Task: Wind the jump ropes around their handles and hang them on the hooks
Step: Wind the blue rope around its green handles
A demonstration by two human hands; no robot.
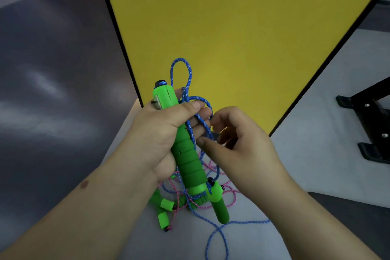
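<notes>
The left hand (pixel 162 131) curls its fingers (pixel 190 107) around the green handle (pixel 185 150), upright above the floor. The right hand (pixel 238 139) pinches the blue rope (pixel 191 74) beside it, and pink ropes (pixel 228 198) lie below.

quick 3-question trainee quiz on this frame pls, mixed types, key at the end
1. True or false: the left hand grips the green foam-covered jump rope handle.
2. Multiple choice: the cord looped above that handle is
A) pink braided
B) blue braided
C) black rubber
3. Fill the gap: the pink braided rope lies on the ____, under the hands.

Key
1. True; the fingers curl round the handle, thumb across it.
2. B; the blue braided rope loops up in front of the yellow panel, and the right hand pinches a strand of it.
3. Floor; it lies tangled with other green handles on the pale grey floor.
</notes>
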